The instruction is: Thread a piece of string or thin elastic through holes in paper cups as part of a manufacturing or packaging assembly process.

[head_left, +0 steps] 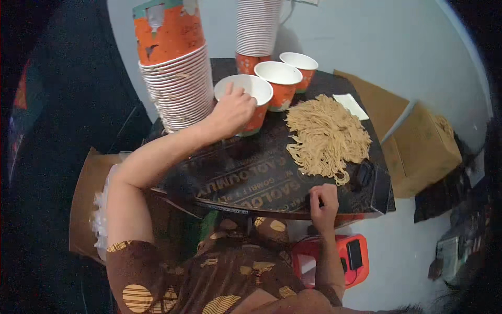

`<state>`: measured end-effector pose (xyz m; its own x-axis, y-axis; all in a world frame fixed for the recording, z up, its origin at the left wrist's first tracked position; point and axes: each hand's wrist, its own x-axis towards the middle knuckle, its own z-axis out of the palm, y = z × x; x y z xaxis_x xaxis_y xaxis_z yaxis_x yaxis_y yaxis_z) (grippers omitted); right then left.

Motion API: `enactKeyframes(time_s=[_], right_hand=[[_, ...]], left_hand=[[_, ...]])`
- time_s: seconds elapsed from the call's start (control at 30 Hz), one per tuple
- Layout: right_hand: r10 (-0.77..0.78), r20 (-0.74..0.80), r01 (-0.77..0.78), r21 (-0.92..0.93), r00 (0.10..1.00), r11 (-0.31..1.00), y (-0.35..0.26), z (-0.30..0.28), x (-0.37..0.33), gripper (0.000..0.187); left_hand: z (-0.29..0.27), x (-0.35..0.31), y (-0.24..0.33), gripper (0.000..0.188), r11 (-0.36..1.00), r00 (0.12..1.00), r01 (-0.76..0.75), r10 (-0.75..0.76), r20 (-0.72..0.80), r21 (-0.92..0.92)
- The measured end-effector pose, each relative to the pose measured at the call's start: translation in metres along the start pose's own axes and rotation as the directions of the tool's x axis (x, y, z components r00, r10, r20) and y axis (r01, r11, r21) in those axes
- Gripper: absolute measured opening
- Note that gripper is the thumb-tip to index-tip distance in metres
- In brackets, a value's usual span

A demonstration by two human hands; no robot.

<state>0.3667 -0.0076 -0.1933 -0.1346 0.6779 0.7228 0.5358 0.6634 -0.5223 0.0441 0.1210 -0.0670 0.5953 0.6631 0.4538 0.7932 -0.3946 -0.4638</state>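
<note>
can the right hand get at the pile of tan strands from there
Probably yes: the right hand is curled at the near edge of the dark table, close to the pile of tan strands, and nothing visible stands between them.

Left stack (180, 89), cup row (280, 86) and strand pile (328, 133), left to right on the counter (235, 180)
Far stack (256, 31) behind the row's near cup (261, 93); the row runs far and right; left hand (234, 112) at that cup's mouth; right hand (324, 204) at the near edge, before the pile; sheet (351, 106) at the pile's far right; carton (83, 204) left of the counter; second carton (426, 152) right.
</note>
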Motion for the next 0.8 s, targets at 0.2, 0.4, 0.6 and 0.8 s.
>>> enactKeyframes(time_s=[0.2, 0.4, 0.6, 0.8], right_hand=[[0.404, -0.118, -0.347, 0.332, 0.907, 0.877, 0.008, 0.003, -0.006, 0.004], [0.418, -0.113, -0.395, 0.179, 0.901, 0.901, 0.015, -0.025, -0.004, 0.01], [0.087, -0.105, -0.104, -0.166, 0.991, 0.981, 0.023, -0.04, 0.023, 0.007], [0.02, -0.057, -0.039, -0.352, 0.998, 0.935, 0.045, -0.048, 0.034, 0.004]], left_hand=[[0.005, -0.008, 0.003, 0.023, 0.967, 0.975, 0.133, -0.088, 0.204, -0.218], [-0.048, -0.037, 0.009, 0.008, 0.905, 0.977, 0.07, 0.023, 0.211, -0.419], [-0.088, -0.084, -0.007, 0.031, 0.899, 0.961, 0.064, 0.061, 0.268, -0.434], [-0.121, -0.112, 0.008, 0.045, 0.778, 0.989, 0.139, -0.141, 0.046, -0.612]])
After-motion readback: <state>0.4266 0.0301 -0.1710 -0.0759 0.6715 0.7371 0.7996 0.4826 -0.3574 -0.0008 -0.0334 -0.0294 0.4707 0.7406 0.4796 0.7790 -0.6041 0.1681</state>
